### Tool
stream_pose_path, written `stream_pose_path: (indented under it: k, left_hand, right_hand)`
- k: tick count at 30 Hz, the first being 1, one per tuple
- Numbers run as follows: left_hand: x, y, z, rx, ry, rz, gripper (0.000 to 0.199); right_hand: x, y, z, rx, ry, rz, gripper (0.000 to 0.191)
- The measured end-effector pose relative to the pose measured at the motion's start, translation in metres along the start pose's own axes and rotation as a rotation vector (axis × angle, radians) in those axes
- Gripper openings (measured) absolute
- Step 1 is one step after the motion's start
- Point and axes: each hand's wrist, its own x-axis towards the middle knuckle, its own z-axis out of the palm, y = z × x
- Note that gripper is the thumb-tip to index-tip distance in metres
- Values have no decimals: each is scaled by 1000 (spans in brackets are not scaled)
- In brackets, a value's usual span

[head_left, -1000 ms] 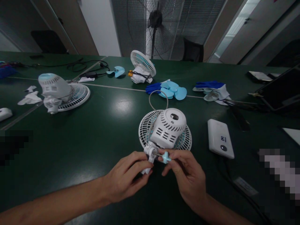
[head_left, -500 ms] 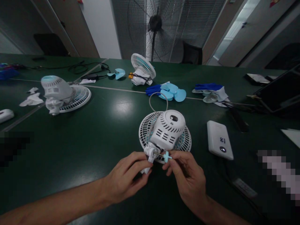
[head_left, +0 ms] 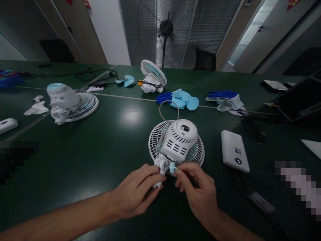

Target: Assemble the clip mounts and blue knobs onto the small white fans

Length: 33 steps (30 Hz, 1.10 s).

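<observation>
A small white fan (head_left: 179,137) lies grille-down on the green table, its vented motor housing facing up. At its near end, my left hand (head_left: 141,189) grips the white clip bracket (head_left: 161,164) between thumb and fingers. My right hand (head_left: 198,190) pinches a light blue screw knob (head_left: 173,167). The knob's metal shaft enters the round hole in the bracket, and only a short length of it shows. A grey cord (head_left: 160,108) loops up behind the housing.
Another white fan (head_left: 65,98) lies to the left, and a third fan (head_left: 151,77) stands at the back. Light blue blades (head_left: 185,99) and blue-white gloves (head_left: 224,98) lie beyond my hands. A white power bank (head_left: 235,150) lies to the right.
My right hand has moved left with the knob, closer to the bracket. Less of the metal shaft is exposed now. My left hand keeps its grip on the bracket.
</observation>
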Motion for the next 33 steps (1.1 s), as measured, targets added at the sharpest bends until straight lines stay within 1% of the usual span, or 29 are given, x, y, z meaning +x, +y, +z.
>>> stream_pose_path:
  k: [3,4,7,11,14,16,18,21,24,27,30,33]
  left_hand:
    - [0,0,0,-6,-20,23,32]
    - [0,0,0,-2,-24,31,32]
    - [-2,-1,0,26,-34,37,31]
    - [-3,-1,0,53,-50,62,29]
    - [-3,-2,0,60,-42,75,29]
    - [-3,-3,1,58,-36,81,30]
    - [-3,-2,2,65,-34,85,29]
    - [-3,-1,3,89,-20,85,28]
    - [-3,1,2,91,-5,63,36]
    - [-1,2,1,80,0,28,45]
    - [2,2,0,44,4,-2,47]
    - [2,2,0,46,19,-16,50]
  right_hand:
    - [1,-2,1,-12,-10,-45,4]
    - [2,-2,1,-3,-16,-35,4]
    - [1,-3,3,42,-16,57,6]
    - [-3,-4,8,55,-63,42,14]
    - [-5,-3,10,111,-98,166,17]
    - [-4,-1,9,113,-97,191,16]
    - [-2,0,8,68,-106,136,13]
    - [1,0,6,-48,-185,14,12]
    - [2,-2,4,-110,-245,-55,11]
    - [-1,-3,0,-84,-204,-79,9]
    - [-3,-3,-2,-67,-129,-144,24]
    - [-3,-3,-3,-121,-167,-221,42]
